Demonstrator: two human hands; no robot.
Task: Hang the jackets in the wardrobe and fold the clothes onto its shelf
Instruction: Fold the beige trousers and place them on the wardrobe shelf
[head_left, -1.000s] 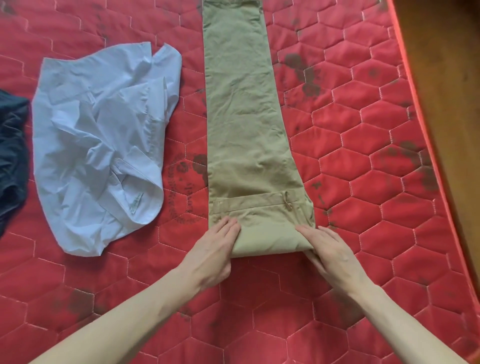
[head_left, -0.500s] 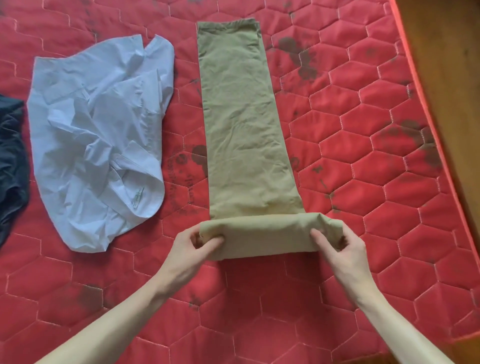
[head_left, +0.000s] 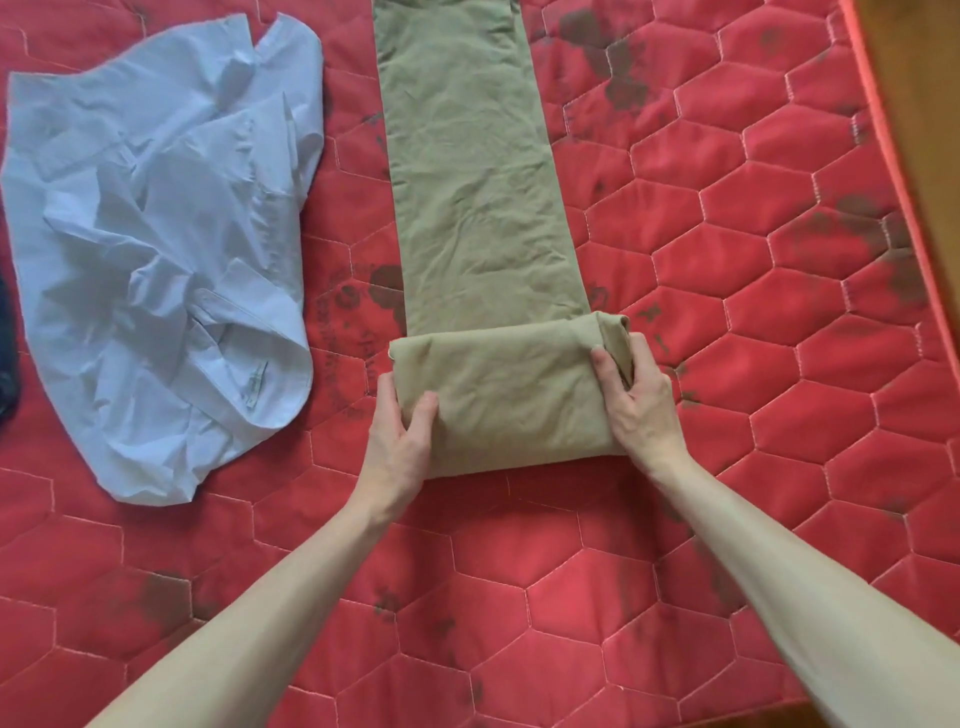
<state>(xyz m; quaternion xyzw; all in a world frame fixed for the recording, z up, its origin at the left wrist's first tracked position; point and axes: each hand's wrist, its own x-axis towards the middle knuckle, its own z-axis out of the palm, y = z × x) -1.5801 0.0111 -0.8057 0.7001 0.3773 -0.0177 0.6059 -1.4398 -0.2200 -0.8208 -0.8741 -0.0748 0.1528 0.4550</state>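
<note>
Nearest to the camera, two bare forearms reach forward over a red quilted mattress (head_left: 519, 597) with hexagon stitching and many dark stains. At the right edge the mattress ends at an orange border, and beyond it brown wooden floor (head_left: 924, 104) is visible.

The left hand (head_left: 400, 436) grips the left end of the folded part of the khaki trousers (head_left: 467, 182): the thumb lies on top of the cloth and the fingers go around the edge. The right hand (head_left: 636, 400) grips the right end of the same fold, with the thumb on top and the fingers curled at the side of the thick layers. The fold rests on the mattress between both hands.

Farther away, the unfolded leg part of the trousers lies flat and straight and runs out of the top of the view. To the left, apart from the trousers, a crumpled light blue shirt (head_left: 156, 234) lies on the mattress. At the far left edge a dark garment (head_left: 6, 353) is partly visible.
</note>
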